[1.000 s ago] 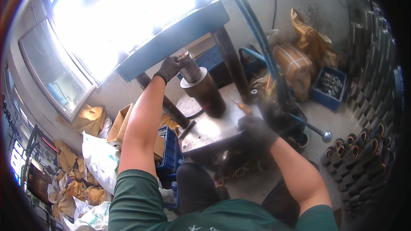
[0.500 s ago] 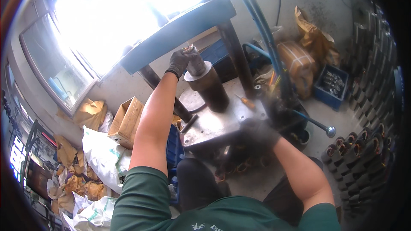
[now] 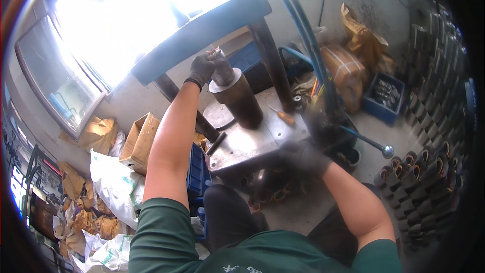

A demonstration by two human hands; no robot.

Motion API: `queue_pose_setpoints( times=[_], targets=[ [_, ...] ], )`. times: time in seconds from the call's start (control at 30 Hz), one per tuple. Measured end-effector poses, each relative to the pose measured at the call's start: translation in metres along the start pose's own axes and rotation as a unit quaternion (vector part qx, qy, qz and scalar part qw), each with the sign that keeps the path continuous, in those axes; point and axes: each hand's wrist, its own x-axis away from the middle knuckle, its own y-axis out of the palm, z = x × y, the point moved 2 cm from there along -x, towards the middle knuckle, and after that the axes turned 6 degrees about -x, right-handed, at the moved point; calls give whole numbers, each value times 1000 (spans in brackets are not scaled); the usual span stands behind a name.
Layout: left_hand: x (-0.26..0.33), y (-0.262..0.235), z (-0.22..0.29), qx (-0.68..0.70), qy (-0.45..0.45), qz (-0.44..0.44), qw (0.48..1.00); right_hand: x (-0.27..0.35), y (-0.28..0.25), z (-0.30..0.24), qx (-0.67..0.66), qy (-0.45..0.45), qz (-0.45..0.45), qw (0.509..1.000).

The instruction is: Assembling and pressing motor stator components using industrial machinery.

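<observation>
My gloved left hand [image 3: 203, 69] grips a grey metal cylinder piece [image 3: 222, 69] standing on top of a dark rusty cylinder [image 3: 241, 102], which sits upright on the steel press table [image 3: 247, 141]. My gloved right hand [image 3: 302, 157] is blurred, low at the table's front right edge, near a lever with a round knob [image 3: 386, 150]. Whether it holds anything is unclear. The blue press beam [image 3: 202, 33] spans overhead between two dark columns [image 3: 270, 60].
Blue hoses [image 3: 303, 35] run down beside the right column. A screwdriver [image 3: 283, 116] lies on the table. Cardboard boxes [image 3: 139, 141] and white sacks [image 3: 116, 187] crowd the left floor. A blue crate [image 3: 384, 96] and rows of wound stators [image 3: 424, 172] stand at the right.
My left hand has stayed on the top piece of the cylinder. My right hand dropped from the table's right side to its front edge, moving fast and blurred.
</observation>
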Motion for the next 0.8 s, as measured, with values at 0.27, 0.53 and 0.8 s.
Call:
queue_pose_setpoints(
  times=[0.27,0.53,0.8],
  targets=[
    [-4,-18,16,-184,-20,-93,978,3,2,4,19,-33,-26,999],
    [1,-17,8,-121,14,-91,988,15,-4,-7,85,-69,-21,994],
    [66,-36,-44,74,80,89,990,53,-18,-39,131,-134,0,982]
  ],
)
